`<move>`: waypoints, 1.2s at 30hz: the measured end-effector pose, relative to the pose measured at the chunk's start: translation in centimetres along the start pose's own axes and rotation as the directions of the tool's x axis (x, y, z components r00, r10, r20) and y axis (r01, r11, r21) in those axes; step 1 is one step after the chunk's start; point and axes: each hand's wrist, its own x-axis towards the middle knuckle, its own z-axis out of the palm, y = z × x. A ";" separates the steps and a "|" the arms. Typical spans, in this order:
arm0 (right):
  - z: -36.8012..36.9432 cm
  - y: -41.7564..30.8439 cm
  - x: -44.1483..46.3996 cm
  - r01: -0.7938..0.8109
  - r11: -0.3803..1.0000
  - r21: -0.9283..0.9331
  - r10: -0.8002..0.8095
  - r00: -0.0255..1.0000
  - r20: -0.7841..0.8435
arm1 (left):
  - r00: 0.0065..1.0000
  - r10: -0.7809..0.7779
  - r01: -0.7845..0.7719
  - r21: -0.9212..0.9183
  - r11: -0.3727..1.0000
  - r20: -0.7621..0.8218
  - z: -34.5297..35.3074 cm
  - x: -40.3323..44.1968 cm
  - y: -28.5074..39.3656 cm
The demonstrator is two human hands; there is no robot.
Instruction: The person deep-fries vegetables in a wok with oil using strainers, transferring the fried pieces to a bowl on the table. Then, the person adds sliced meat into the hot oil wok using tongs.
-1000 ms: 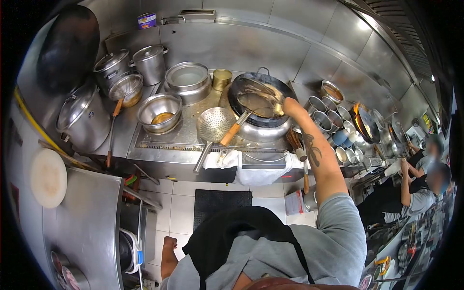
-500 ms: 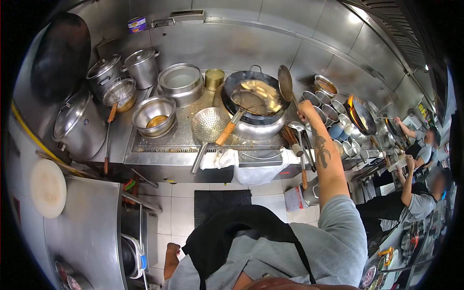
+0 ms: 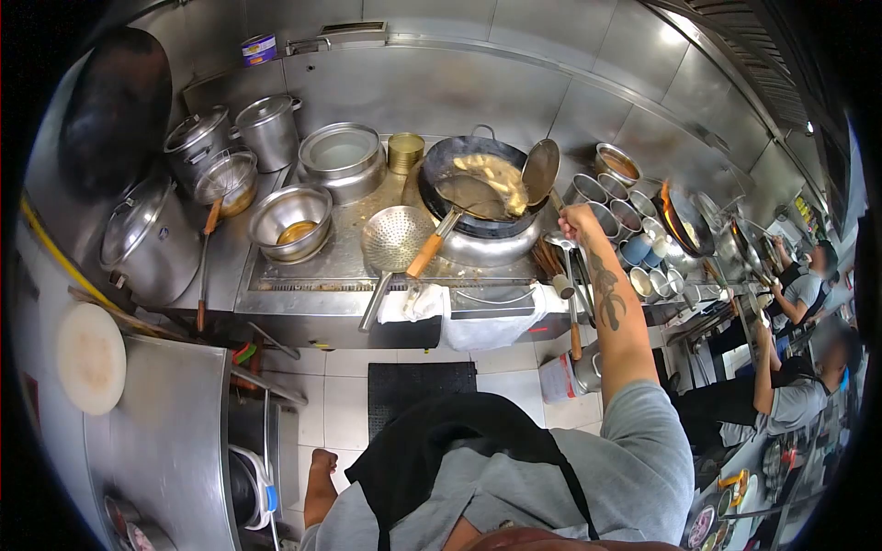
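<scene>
My right hand (image 3: 577, 221) is wrapped round the handle of a round skimmer (image 3: 540, 169), whose disc is tilted up over the right rim of a black wok (image 3: 439, 158). Pale yellowish pieces of food (image 3: 493, 171) lie in bubbling liquid in that wok. Across its front rests a mesh strainer (image 3: 470, 195) with a wooden handle (image 3: 424, 256). My left hand (image 3: 322, 459) hangs low at my side above the tiled floor, fingers curled, with nothing visible in it.
A perforated scoop (image 3: 397, 241) and a steel bowl (image 3: 290, 223) sit left of the wok. Several metal cups (image 3: 627, 216) line the right. Orange flame (image 3: 668, 195) rises at another wok (image 3: 691, 223). Two co-workers (image 3: 792, 404) stand further right. A steel table (image 3: 175, 404) is at left.
The skimmer's disc has turned more face-on and shifted slightly down. My right hand has moved slightly down and left. My left hand has moved a little left. Flame has risen at the right-hand wok.
</scene>
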 end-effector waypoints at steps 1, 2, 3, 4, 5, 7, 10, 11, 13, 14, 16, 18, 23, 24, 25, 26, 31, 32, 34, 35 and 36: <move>-0.1 0.0 -0.2 -0.019 1.000 0.021 0.019 1.000 0.020 | 1.000 -0.015 0.015 0.005 1.000 0.002 0.2 0.0 -0.5; -0.1 -0.1 -0.3 -0.006 0.999 0.040 0.005 1.000 0.012 | 1.000 -0.030 0.030 0.013 0.999 0.006 0.4 0.1 -0.9; -0.2 -0.1 -0.4 0.007 0.998 0.058 -0.007 1.000 0.003 | 0.999 -0.045 0.044 0.019 0.999 0.010 0.7 0.1 -1.5; -0.2 -0.1 -0.5 0.018 0.997 0.077 -0.017 1.000 -0.006 | 0.998 -0.060 0.060 0.026 0.998 0.014 0.8 0.0 -1.9; -0.3 -0.1 -0.5 0.015 0.998 0.066 -0.014 1.000 -0.013 | 0.997 -0.077 0.077 0.032 0.997 0.015 1.0 0.1 -2.5; -0.5 -0.3 -0.1 0.012 0.999 0.045 -0.010 1.000 -0.029 | 0.992 -0.122 0.122 0.017 0.992 0.018 1.2 0.4 -3.3; -0.6 0.3 0.8 -0.031 0.999 0.031 0.032 0.999 -0.041 | 0.981 -0.191 0.191 -0.014 0.981 0.026 1.7 0.3 -4.2; -0.5 0.6 1.3 -0.045 0.999 0.023 0.046 0.998 -0.041 | 0.988 -0.152 0.152 0.003 0.988 0.025 1.8 -0.1 -4.2; 0.1 1.5 2.0 -0.071 0.993 0.095 0.072 0.997 -0.010 | 0.997 -0.076 0.075 0.037 0.997 0.022 1.3 -1.4 -4.2; 0.5 2.0 2.2 -0.086 0.988 0.130 0.086 0.996 0.005 | 0.999 -0.038 0.036 0.055 0.998 0.022 0.8 -2.4 -3.9; 1.3 2.7 2.9 -0.112 0.975 0.193 0.107 0.994 0.032 | 1.000 0.005 -0.007 0.081 0.997 0.017 0.6 -3.5 -3.7; 2.6 2.9 3.6 -0.132 0.966 0.221 0.121 0.991 0.060 | 1.000 -0.027 0.027 0.076 0.997 -0.003 0.9 -4.3 -3.7; 3.3 4.4 6.3 -0.186 0.888 0.422 0.121 0.977 0.176 | 0.981 -0.190 0.192 0.046 0.980 -0.049 1.3 -4.5 -5.2; 3.3 4.1 6.0 -0.188 0.881 0.434 0.114 0.975 0.190 | 0.980 -0.198 0.199 0.049 0.979 -0.031 1.5 -4.5 -5.7; 3.2 4.1 6.2 -0.190 0.874 0.448 0.107 0.973 0.203 | 0.979 -0.204 0.204 0.054 0.977 -0.014 1.7 -4.7 -6.2; 3.2 4.1 6.2 -0.176 0.873 0.454 0.090 0.975 0.203 | 0.977 -0.214 0.214 0.060 0.975 -0.014 1.7 -4.9 -6.6; 3.5 2.0 3.3 -0.031 0.971 0.237 0.002 0.992 0.125 | 0.987 0.163 -0.161 0.135 0.978 -0.005 -1.0 -14.6 -2.4; 3.7 1.4 2.8 -0.018 0.982 0.188 -0.001 0.995 0.101 | 0.976 0.218 -0.214 0.170 0.962 -0.004 -1.9 -16.7 -0.9; 3.8 1.0 2.6 0.004 0.991 0.131 -0.018 0.994 0.106 | 0.961 0.276 -0.272 0.189 0.944 0.002 -1.7 -14.8 -1.1; 3.8 0.8 2.5 0.015 0.995 0.101 -0.026 0.993 0.111 | 0.818 0.574 -0.553 0.227 0.802 -0.034 -1.2 -13.3 -3.9; 3.6 0.5 2.3 0.009 0.996 0.088 -0.019 0.994 0.109 | 0.781 0.624 -0.602 0.297 0.741 0.023 -1.2 -11.1 -4.4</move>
